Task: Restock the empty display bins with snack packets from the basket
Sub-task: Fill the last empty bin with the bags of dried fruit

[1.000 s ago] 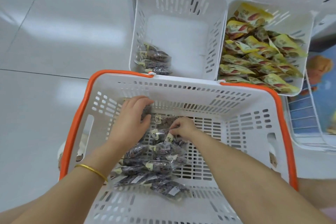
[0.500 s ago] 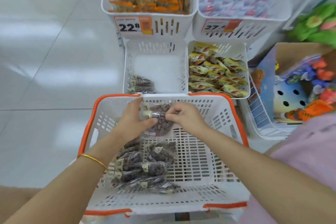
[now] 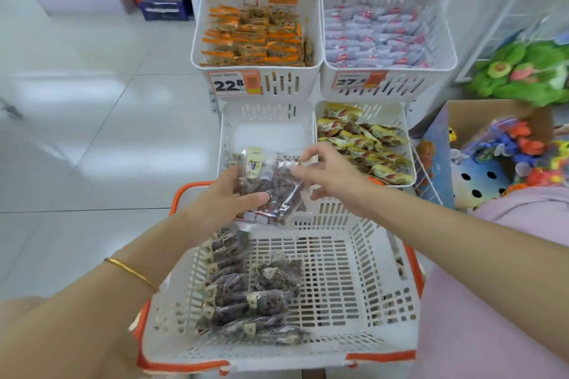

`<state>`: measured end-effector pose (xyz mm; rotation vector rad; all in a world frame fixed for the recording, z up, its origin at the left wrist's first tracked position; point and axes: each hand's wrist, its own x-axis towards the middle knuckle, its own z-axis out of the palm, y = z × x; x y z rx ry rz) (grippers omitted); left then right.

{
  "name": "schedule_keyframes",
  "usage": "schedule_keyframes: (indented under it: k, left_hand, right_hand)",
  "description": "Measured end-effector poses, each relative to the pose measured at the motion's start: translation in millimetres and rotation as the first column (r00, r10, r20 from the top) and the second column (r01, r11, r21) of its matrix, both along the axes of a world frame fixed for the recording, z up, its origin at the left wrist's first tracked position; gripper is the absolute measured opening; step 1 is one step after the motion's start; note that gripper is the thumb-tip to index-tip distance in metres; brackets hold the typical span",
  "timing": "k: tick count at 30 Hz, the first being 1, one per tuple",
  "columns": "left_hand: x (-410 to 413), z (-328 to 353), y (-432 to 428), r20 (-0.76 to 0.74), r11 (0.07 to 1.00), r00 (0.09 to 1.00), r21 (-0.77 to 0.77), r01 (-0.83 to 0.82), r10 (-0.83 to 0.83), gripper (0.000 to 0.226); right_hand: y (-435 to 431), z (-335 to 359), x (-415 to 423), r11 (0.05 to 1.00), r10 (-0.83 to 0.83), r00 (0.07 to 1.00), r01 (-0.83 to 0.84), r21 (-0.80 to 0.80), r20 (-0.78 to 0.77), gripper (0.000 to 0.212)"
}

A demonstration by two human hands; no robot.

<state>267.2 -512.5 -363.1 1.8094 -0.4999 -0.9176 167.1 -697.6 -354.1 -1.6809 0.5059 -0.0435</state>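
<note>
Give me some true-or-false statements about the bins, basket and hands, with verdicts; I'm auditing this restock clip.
1. The left hand grips dark snack packets over the far rim of the basket. True.
2. The lower left bin is packed full. False: much of its floor is bare.
3. The lower right bin holds yellow packets. True.
4. The basket is empty. False: loose dark packets lie along its left side.
5. The orange packets sit in the upper right bin. False: they fill the upper left bin.
</note>
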Motion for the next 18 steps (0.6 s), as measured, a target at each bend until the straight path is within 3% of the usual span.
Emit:
schedule_keyframes:
  k: [4, 7, 10, 11, 15, 18]
  left_hand:
    - [4.2, 5.0, 1.3, -0.002, 0.999, 1.000, -0.026, 0.025, -0.025, 0.041]
    - [10.1, 6.2, 2.9, 0.024, 0.999, 0.999, -0.026, 0.040, -0.039, 0.070]
    - [17.6, 2.2, 5.9, 0.018, 0.998, 0.998, -0.005, 0.058, -0.058, 0.101]
    - [18.2, 3.2, 5.7, 0.015, 0.998, 0.998, 0.004, 0.058, -0.058, 0.098]
    - [22.5, 4.4, 6.9, 0.026, 1.000, 0.999, 0.011, -0.018, 0.018, 0.036]
    - [30.6, 4.2, 11.3, 0.039, 0.990, 0.989, -0.004, -0.142, 0.142, 0.032]
  right_hand:
    - [1.7, 3.9, 9.2, 0.996, -0.065, 0.998, 0.066, 0.059, -0.019, 0.043]
    - [-2.8, 6.7, 16.3, 0.980, -0.067, 0.996, 0.076, 0.183, -0.056, 0.035]
    - [-10.9, 5.5, 18.4, 0.989, -0.012, 0.998, 0.022, 0.149, -0.068, 0.024]
    - [-12.2, 4.1, 18.6, 0.991, -0.009, 0.999, 0.016, 0.130, -0.053, 0.016]
    - [-16.5, -2.8, 19.8, 0.991, -0.111, 0.994, 0.111, 0.069, 0.002, 0.008]
    - [-23.9, -8.8, 19.0, 0.981, -0.194, 0.981, 0.193, 0.032, 0.025, 0.010]
